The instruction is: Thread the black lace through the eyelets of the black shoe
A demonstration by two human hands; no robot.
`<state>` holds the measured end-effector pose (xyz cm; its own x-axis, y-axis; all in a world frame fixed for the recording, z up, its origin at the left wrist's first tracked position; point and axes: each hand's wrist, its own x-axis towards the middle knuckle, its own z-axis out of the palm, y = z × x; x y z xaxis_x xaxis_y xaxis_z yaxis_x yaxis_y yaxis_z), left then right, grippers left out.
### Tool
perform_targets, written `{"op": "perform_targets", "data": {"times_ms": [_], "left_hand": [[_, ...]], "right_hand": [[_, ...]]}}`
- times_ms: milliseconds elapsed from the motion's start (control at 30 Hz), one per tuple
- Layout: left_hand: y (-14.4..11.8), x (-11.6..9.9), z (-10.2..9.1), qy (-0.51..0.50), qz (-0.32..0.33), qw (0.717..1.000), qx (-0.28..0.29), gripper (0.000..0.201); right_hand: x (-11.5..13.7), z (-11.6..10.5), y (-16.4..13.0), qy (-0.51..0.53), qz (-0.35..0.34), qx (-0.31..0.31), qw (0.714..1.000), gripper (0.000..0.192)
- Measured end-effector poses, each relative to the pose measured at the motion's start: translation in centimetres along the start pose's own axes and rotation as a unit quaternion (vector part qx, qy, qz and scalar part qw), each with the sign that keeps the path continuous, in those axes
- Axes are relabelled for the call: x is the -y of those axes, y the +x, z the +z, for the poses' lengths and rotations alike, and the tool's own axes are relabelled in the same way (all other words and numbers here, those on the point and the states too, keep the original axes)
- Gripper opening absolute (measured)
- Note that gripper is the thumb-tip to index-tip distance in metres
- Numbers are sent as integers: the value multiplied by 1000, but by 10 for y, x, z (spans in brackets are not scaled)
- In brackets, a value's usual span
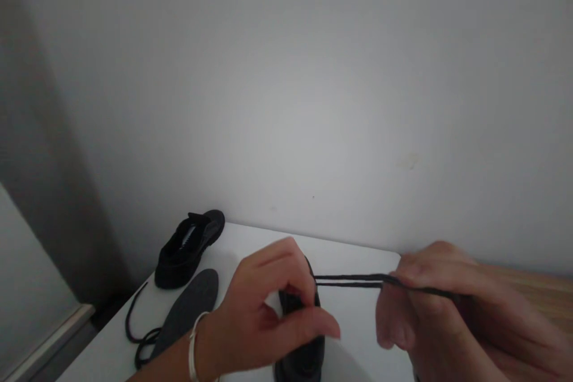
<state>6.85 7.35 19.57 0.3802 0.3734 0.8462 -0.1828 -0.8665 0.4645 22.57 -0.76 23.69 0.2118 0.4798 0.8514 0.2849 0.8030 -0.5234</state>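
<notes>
Black lace (349, 277): I pinch both strands in the right hand (447, 313) and should tension them evenly; left hand (248, 310) half-curls over the shoe (304, 364), hold unclear.

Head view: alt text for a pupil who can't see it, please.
The right hand holds lace strands taut beside a black shoe, partly hidden behind the left hand. Leftward on the white table lie another shoe, an insole and a loose cord.

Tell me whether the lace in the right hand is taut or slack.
Taut: the black lace runs in two nearly straight strands, without visible sag, from beside the left hand to the right hand.
</notes>
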Motion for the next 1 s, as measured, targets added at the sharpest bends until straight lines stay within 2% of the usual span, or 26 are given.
{"op": "perform_targets", "data": {"times_ms": [33, 133, 267, 333, 367, 433, 500, 567, 600, 700, 833, 933, 1000], "left_hand": [[7, -12, -1, 22, 1, 999, 39, 18], [22, -30, 4, 86, 8, 994, 62, 9], [28, -24, 13, 54, 1, 997, 61, 14], [28, -15, 13, 8, -36, 998, 55, 12], [28, -9, 12, -33, -66, 996, 45, 11], [26, 6, 9, -150, -140, 979, -2, 15], [23, 26, 3, -268, -196, 938, -99, 19], [19, 49, -8, -319, -226, 896, -209, 17], [16, 61, -16, -327, -236, 881, -245, 18], [1, 96, -42, -302, -251, 864, -314, 23], [-37, 135, -72, -189, -303, 854, -378, 26], [-67, 155, -81, -146, -327, 842, -403, 25], [-83, 163, -80, -116, -343, 837, -410, 24]], "right_hand": [[0, 2, 0, 12, 12, 5, 1000, 11], [1, 7, 0, 52, 45, 23, 997, 14], [-3, 6, 1, 106, 88, 31, 990, 14], [-7, 1, 5, 108, 98, 6, 989, 11], [-10, -2, 7, 100, 92, -25, 990, 9], [-20, -13, 13, 76, 88, -104, 988, 7], [-33, -28, 17, 77, 100, -159, 979, 7], [-50, -46, 18, 117, 122, -170, 971, 7], [-59, -57, 16, 140, 134, -165, 967, 8], [-90, -94, 2, 171, 197, -175, 949, 12], [-133, -145, -31, 131, 227, -269, 927, 26], [-166, -173, -58, 65, 260, -290, 919, 35], [-187, -182, -74, 12, 270, -303, 914, 38]]}}
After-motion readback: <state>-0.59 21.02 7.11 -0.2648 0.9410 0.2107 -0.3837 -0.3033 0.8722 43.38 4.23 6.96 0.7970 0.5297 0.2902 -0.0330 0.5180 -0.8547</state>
